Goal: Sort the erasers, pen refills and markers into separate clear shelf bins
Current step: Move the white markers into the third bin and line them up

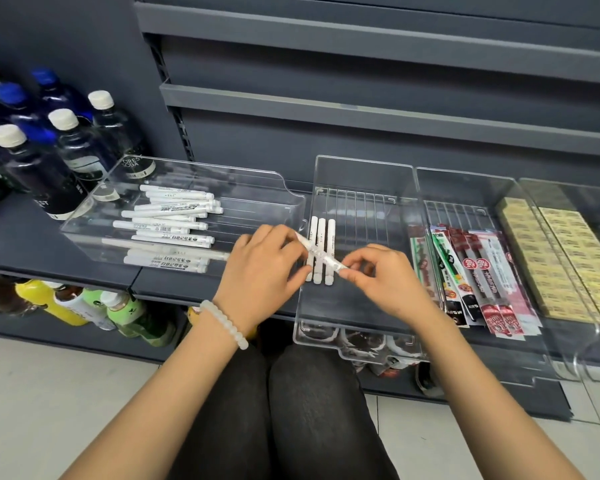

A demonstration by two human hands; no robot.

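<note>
A white marker [321, 257] lies slanted across the gap between my two hands. My left hand [262, 268] grips its upper end and my right hand [378, 275] pinches its lower end. They hover over the middle clear bin [357, 174], where three white markers [321, 237] lie side by side lengthwise. The left clear bin [257, 178] holds several loose white markers [174, 226]. The bin to the right [465, 181] holds pen refill packets [478, 271]. The far right bin [568, 192] holds rows of yellow erasers [561, 258].
Dark bottles [45, 161] with white and blue caps stand at the shelf's left end. Coloured drink bottles [94, 306] lie on the lower shelf. Grey shelf boards [395, 112] rise behind the bins. My knees sit below, on a tiled floor.
</note>
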